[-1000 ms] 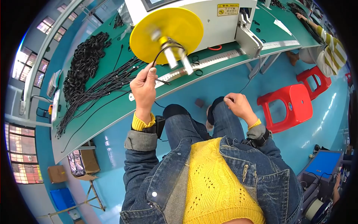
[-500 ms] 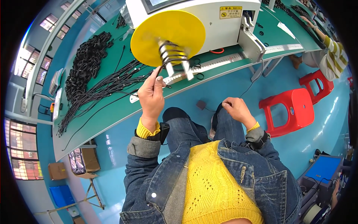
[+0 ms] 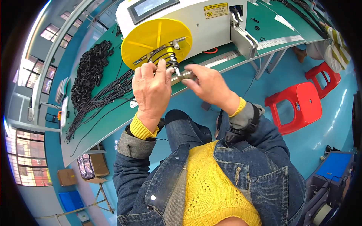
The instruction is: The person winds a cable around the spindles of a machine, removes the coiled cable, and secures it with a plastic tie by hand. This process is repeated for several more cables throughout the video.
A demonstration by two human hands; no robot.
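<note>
A coil of black cable (image 3: 171,56) sits round the metal prongs of a winding machine (image 3: 211,28), in front of its yellow disc (image 3: 145,41). My left hand (image 3: 151,90) is at the coil's near left side, its fingers closed on the black cable; the fingertips are partly hidden. To the right, my right hand (image 3: 212,86) is at the end of a prong, slightly smeared, with thumb and forefinger apart and nothing visible between them.
Loose black cables (image 3: 102,98) and a heap of coiled ones (image 3: 88,69) cover the left of the green table (image 3: 85,141). A steel ruler (image 3: 220,59) runs along its front, with a red-handled tool (image 3: 210,51) behind. Red stools (image 3: 298,107) stand at right.
The yellow disc, a spinning blur before, now shows its ribs and prongs sharply. My right hand has risen from my lap to the coil. My left hand has shifted closer against it.
</note>
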